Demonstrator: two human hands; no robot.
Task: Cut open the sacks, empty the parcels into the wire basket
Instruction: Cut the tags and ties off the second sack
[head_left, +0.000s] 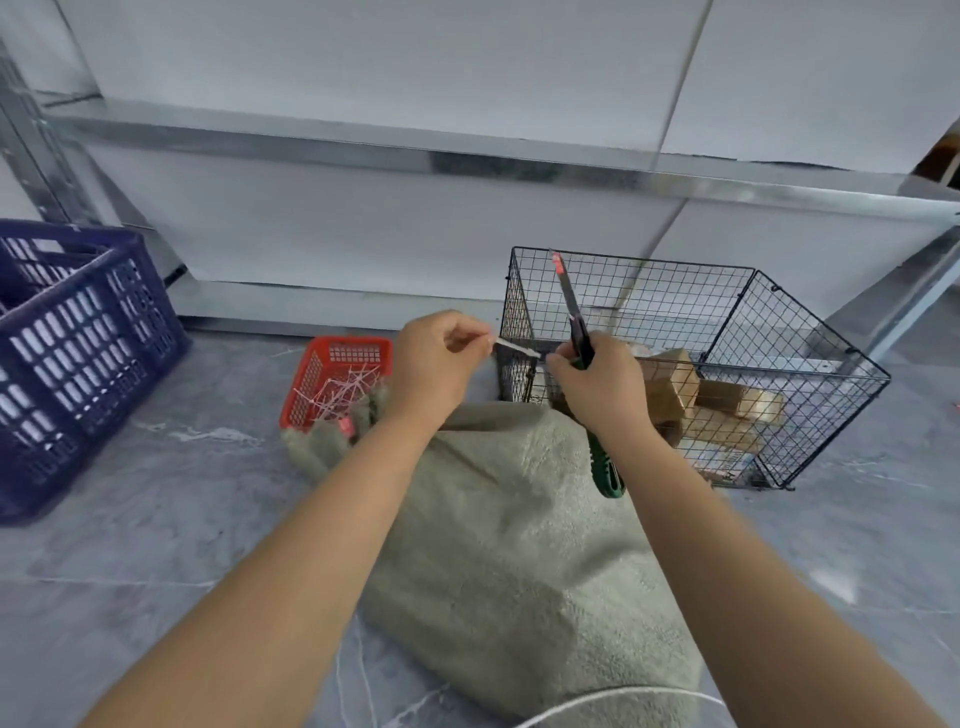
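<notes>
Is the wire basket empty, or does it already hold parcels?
Not empty: several brown parcels lie at the bottom of the basket.

1. A dark blue plastic crate (88, 338) with slotted sides stands on the floor at the left edge of the frame.
2. A small red plastic basket (356, 353) sits left of centre, with a tangle of white strips (337, 397) inside.
3. The floor (156, 519) is grey marbled tile.
4. A metal shelf rail (363, 145) crosses the upper frame, with white panels (363, 62) behind it.
5. A white cord (597, 699) curves along the bottom edge.
</notes>
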